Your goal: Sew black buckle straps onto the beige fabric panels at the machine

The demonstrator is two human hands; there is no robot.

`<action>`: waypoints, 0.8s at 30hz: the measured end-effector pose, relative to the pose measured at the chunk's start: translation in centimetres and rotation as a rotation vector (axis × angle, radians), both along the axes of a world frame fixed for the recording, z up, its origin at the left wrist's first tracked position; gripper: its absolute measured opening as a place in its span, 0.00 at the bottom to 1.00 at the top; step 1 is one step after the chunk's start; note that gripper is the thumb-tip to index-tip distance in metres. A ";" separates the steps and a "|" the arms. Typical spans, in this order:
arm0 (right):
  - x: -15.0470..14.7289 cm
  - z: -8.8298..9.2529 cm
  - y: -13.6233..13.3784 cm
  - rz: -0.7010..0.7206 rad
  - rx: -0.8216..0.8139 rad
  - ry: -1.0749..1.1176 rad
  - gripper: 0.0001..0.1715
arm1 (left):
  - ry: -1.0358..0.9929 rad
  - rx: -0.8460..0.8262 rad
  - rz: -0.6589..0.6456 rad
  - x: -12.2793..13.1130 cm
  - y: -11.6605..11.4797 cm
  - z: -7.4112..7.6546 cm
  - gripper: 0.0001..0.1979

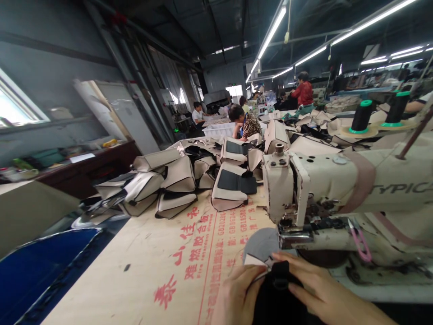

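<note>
Clearly, both hands grasp the black cloth between them: the left hand [241, 291] pinches near its pale flap [253, 260] at about eleven o'clock, the right hand [314, 284] grips its upper edge at about one o'clock. The black cloth [276, 301] runs roughly twelve to six, its lower end out of view. The sewing machine [345, 189] lies toward one o'clock, the right hand nearer it.

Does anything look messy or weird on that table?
Yes, messy: the beige pieces are heaped at different angles on the wooden board, leaning on each other instead of lying in neat stacks. I see no spill.
</note>
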State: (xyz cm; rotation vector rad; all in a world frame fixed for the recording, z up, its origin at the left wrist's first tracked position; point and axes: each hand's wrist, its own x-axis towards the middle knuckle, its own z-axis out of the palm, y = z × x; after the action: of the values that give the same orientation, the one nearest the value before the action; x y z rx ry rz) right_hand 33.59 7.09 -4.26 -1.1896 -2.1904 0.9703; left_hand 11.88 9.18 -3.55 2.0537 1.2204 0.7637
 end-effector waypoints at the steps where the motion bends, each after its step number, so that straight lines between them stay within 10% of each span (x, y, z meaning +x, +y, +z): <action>1: -0.4 -0.5 0.1 -0.028 0.012 0.030 0.24 | 0.012 -0.005 -0.012 0.0 0.0 -0.2 0.11; 10: 0.1 1.8 1.4 0.096 0.186 0.033 0.13 | 0.044 -0.156 -0.148 -0.3 0.4 2.3 0.10; 17: 1.4 0.2 2.2 0.061 0.102 0.024 0.13 | -0.107 -0.133 -0.019 1.2 -0.7 -0.5 0.11; 24: 0.7 -0.4 0.3 0.025 0.321 0.037 0.18 | 0.039 -0.125 -0.290 0.6 0.0 -0.9 0.34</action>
State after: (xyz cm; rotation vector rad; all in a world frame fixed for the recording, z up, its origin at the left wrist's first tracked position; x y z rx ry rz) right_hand 34.27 7.35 -4.61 -0.9877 -2.2310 0.6135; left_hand 12.43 9.16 -4.43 2.0887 0.9356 0.5010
